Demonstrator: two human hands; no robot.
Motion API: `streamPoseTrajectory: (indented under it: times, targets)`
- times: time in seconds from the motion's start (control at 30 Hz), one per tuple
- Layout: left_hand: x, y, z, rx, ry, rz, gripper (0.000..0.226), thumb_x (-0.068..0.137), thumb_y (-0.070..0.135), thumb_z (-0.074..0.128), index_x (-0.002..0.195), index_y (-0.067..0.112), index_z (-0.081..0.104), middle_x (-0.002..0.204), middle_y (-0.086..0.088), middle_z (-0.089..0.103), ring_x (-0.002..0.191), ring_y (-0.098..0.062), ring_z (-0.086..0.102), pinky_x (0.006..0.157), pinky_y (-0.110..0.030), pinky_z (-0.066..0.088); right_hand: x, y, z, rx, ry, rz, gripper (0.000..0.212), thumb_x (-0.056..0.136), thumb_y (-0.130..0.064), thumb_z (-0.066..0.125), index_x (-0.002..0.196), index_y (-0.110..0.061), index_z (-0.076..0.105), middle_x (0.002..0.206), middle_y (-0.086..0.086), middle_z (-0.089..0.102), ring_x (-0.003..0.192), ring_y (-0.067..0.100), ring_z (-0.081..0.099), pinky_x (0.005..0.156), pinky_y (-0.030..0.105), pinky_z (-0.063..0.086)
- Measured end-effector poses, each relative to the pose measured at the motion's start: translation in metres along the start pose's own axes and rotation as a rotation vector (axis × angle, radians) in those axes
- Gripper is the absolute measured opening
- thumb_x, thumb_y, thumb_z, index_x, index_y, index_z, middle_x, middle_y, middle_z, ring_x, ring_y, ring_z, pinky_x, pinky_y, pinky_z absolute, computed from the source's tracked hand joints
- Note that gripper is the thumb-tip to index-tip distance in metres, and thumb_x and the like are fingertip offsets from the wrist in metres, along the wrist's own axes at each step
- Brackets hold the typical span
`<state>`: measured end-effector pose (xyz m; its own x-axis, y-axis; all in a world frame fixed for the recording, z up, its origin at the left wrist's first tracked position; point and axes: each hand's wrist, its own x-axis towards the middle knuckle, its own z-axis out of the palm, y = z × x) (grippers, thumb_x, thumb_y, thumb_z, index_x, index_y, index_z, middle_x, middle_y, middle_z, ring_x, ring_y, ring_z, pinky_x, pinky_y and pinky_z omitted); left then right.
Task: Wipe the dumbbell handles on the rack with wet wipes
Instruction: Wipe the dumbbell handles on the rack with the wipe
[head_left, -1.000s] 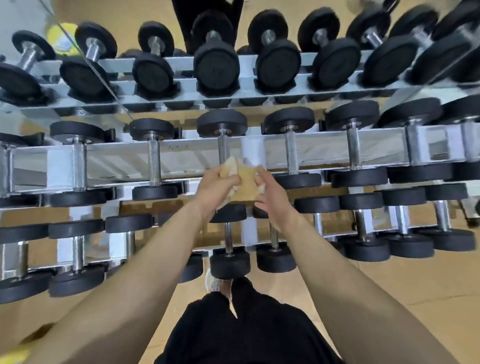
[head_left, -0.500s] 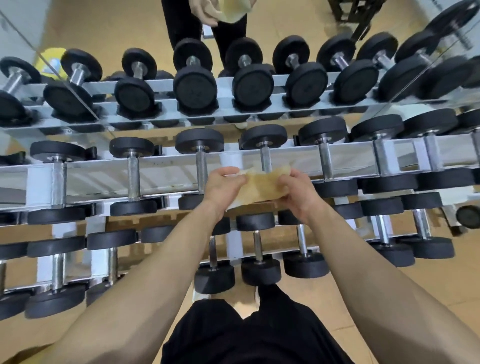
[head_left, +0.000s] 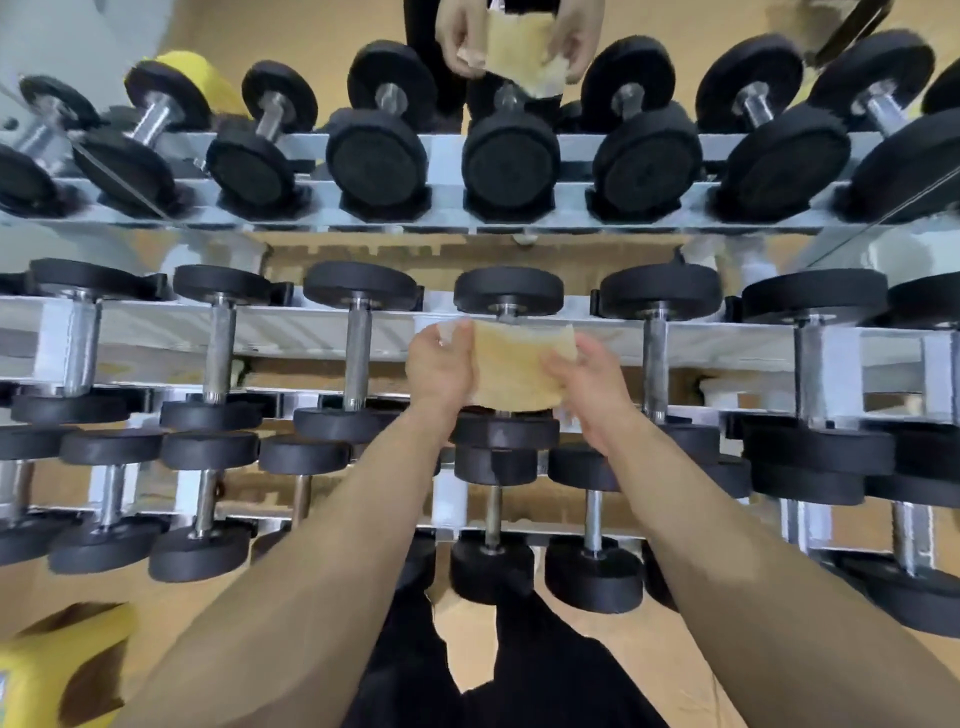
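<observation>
A yellowish wet wipe (head_left: 514, 366) is spread flat between both hands, just above the middle tier of the dumbbell rack (head_left: 291, 332). My left hand (head_left: 439, 364) grips its left edge and my right hand (head_left: 589, 387) grips its right edge. The wipe hangs over a black dumbbell (head_left: 508, 291) whose chrome handle is almost fully hidden behind it. Neighbouring dumbbells show bare chrome handles, one to the left (head_left: 357, 356) and one to the right (head_left: 656, 364).
Black dumbbells fill three tiers of the silver rack. A mirror (head_left: 514, 41) behind the rack reflects my hands and the wipe. A yellow object (head_left: 62, 670) lies at the lower left. Wooden floor shows under the rack, with my black shorts below.
The wipe went from bunched between my hands to spread flat. My hands have drawn apart. The view moved closer to the rack and shifted along it.
</observation>
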<state>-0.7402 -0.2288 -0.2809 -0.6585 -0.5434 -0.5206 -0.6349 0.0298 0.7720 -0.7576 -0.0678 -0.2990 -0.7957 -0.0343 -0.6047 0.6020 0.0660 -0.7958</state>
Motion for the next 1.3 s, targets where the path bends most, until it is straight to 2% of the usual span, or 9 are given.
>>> streamPoseTrajectory:
  times: [0.17,0.33,0.5,0.63,0.73,0.87,0.97,1.1,1.3]
  targets:
    - [0.045,-0.003,0.021,0.034,0.022,0.002,0.062,0.098,0.056,0.051,0.131,0.004,0.06,0.129,-0.011,0.065,0.122,-0.03,0.059,0.107,-0.044,0.046,0.047,0.01,0.003,0.006,0.035,0.009,0.026,0.094,-0.007,0.067,0.115,-0.023,0.067,0.112,-0.001,0.071,0.105,0.018,0.066,0.08,0.029,0.054]
    - [0.074,-0.006,0.03,0.117,0.049,0.086,0.044,0.105,0.046,0.043,0.074,0.014,0.049,0.066,0.003,0.05,0.064,-0.015,0.049,0.064,-0.032,0.038,0.079,0.024,0.006,0.03,0.085,0.113,0.025,0.091,-0.006,0.066,0.11,-0.022,0.065,0.115,0.005,0.069,0.111,0.025,0.063,0.097,0.042,0.054]
    - [0.057,-0.031,0.027,0.066,0.313,0.127,0.005,0.099,0.024,0.052,0.099,0.019,0.053,0.096,0.004,0.06,0.088,-0.016,0.058,0.086,-0.035,0.049,0.087,0.026,0.014,0.035,0.135,0.119,0.019,0.091,-0.007,0.065,0.103,-0.022,0.065,0.112,0.006,0.071,0.107,0.025,0.067,0.096,0.04,0.055]
    - [0.023,-0.053,0.039,0.16,0.156,0.034,0.008,0.098,0.025,0.051,0.091,0.026,0.056,0.099,0.003,0.062,0.093,-0.021,0.062,0.086,-0.037,0.051,0.091,0.029,0.023,-0.074,0.272,0.225,0.038,0.087,-0.011,0.064,0.125,-0.014,0.063,0.12,0.011,0.068,0.1,0.026,0.064,0.08,0.032,0.052]
    - [0.008,-0.062,0.05,0.241,0.109,0.007,0.011,0.097,0.031,0.05,0.091,0.025,0.058,0.095,0.004,0.063,0.091,-0.021,0.061,0.084,-0.038,0.052,0.088,0.027,0.03,-0.097,0.393,0.258,0.042,0.086,-0.017,0.062,0.127,-0.017,0.052,0.123,0.009,0.062,0.109,0.031,0.064,0.096,0.04,0.054]
    - [0.005,-0.063,0.054,0.274,0.154,0.054,0.013,0.098,0.033,0.049,0.092,0.025,0.056,0.09,0.011,0.057,0.09,-0.018,0.056,0.082,-0.037,0.047,0.065,0.02,0.043,-0.395,0.635,-0.033,0.023,0.09,-0.02,0.063,0.108,-0.018,0.05,0.115,0.004,0.053,0.108,0.023,0.049,0.093,0.029,0.038]
    - [0.004,-0.06,0.055,0.253,0.177,0.033,0.017,0.102,0.035,0.044,0.095,0.024,0.055,0.095,0.01,0.057,0.096,-0.021,0.056,0.088,-0.041,0.046,0.058,0.027,0.058,-0.416,0.461,-0.149,0.012,0.094,-0.023,0.061,0.103,-0.018,0.056,0.112,0.001,0.053,0.103,0.019,0.051,0.091,0.03,0.039]
    - [0.007,-0.062,0.055,0.25,0.181,0.013,0.024,0.104,0.042,0.034,0.097,0.028,0.052,0.098,0.011,0.056,0.097,-0.02,0.055,0.089,-0.044,0.047,0.078,0.025,0.078,-0.317,0.13,0.096,0.039,0.093,-0.043,0.061,0.116,-0.011,0.061,0.11,0.003,0.069,0.1,0.022,0.064,0.086,0.033,0.048]
    - [0.01,-0.067,0.058,0.282,0.191,0.047,0.035,0.101,0.048,0.024,0.101,0.027,0.052,0.102,0.009,0.057,0.097,-0.021,0.056,0.088,-0.045,0.047,0.112,0.014,0.076,-0.015,0.008,0.3,0.007,0.083,-0.015,0.072,0.087,-0.009,0.071,0.081,0.006,0.075,0.073,0.022,0.07,0.065,0.03,0.056]
